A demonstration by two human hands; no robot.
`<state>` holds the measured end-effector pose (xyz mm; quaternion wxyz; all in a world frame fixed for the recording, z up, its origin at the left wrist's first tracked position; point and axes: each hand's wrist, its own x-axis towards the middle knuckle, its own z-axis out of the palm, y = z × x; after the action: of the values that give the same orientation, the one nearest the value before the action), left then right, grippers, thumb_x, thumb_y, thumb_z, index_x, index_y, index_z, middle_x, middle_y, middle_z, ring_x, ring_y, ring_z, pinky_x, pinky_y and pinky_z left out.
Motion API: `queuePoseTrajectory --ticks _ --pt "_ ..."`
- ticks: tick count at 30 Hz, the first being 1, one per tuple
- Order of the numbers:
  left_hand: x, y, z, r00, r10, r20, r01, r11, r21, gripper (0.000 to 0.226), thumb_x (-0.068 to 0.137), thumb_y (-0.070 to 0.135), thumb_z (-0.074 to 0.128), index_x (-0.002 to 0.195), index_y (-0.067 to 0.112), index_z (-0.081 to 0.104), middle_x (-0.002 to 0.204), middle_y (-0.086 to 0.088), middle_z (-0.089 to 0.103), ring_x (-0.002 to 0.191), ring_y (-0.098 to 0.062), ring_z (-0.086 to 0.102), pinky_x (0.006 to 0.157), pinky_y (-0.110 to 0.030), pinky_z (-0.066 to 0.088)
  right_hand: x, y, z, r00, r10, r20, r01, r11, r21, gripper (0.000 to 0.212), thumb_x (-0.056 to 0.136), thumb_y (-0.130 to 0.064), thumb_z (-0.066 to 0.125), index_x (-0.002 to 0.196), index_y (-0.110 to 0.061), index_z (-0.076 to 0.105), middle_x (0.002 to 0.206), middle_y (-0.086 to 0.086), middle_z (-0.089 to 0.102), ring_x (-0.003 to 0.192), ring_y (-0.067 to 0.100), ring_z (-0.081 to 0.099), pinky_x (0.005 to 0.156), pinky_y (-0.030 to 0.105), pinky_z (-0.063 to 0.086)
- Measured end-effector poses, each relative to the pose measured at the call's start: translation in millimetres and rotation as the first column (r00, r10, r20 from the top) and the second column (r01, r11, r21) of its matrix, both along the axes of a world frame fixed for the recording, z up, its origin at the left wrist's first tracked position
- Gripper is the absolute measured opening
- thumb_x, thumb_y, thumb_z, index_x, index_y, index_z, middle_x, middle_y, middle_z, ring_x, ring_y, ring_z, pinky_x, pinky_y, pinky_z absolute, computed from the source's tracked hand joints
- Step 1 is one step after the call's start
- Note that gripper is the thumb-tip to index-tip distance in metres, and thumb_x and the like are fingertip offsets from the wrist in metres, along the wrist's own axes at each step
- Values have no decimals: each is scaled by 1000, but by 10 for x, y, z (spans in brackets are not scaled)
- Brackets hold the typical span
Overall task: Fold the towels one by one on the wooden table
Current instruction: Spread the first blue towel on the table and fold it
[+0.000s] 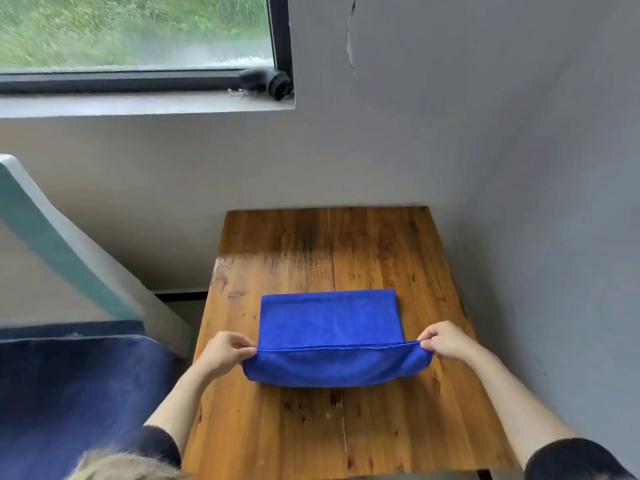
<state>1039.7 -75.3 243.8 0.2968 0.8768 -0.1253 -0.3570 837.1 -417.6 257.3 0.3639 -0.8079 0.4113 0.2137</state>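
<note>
A bright blue towel (329, 320) lies in the middle of the wooden table (284, 427). Its far half rests flat on the wood. Its near edge is lifted and stretched tight between my two hands, with the cloth sagging in a fold below that edge. My left hand (223, 351) pinches the near left corner. My right hand (446, 341) pinches the near right corner. Both forearms reach in from the bottom of the view.
The table stands against a grey wall at its far and right sides. A dark blue seat (69, 393) sits to the left, with a slanted white and teal panel (69, 254) behind it. A window with a black brush (266, 83) on its sill is above.
</note>
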Motion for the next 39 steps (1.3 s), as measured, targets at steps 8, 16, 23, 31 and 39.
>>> queuePoseTrajectory --ticks 8,16,23,31,39 --pt "-113 72 -171 997 62 35 -59 995 -78 12 90 17 60 85 13 69 86 -3 68 83 -15 63 70 -25 50 -136 12 -160 987 -161 11 158 978 133 12 89 -3 52 89 -4 64 89 12 61 78 21 57 64 27 49" --pt "217 -238 -433 968 210 141 -180 963 -198 8 90 21 59 89 18 66 87 5 65 82 -5 59 67 -19 44 324 -210 -554 923 -304 236 298 953 62 8 88 -6 56 86 -8 63 93 13 63 90 27 59 87 44 51" --pt "554 -440 -863 954 253 161 -221 956 -191 12 89 20 62 93 11 68 88 -1 67 82 -14 60 74 -25 44 694 -356 -1091 822 -456 341 443 888 122 8 88 -10 58 91 -8 66 87 6 61 81 17 54 63 25 42" --pt "711 -558 -1107 952 246 180 -211 959 -190 9 91 19 57 88 16 65 88 -2 66 85 -18 60 79 -34 48 822 -356 -1368 819 -418 394 434 899 52 10 93 -10 50 97 -11 59 90 1 57 83 14 51 61 21 38" --pt "704 -585 -1138 948 262 180 -210 942 -263 8 92 16 56 89 18 63 85 4 64 83 -16 58 68 -17 46 834 -352 -1482 808 -403 429 450 893 -7 9 94 -12 48 97 -13 57 90 0 55 79 12 49 60 15 37"
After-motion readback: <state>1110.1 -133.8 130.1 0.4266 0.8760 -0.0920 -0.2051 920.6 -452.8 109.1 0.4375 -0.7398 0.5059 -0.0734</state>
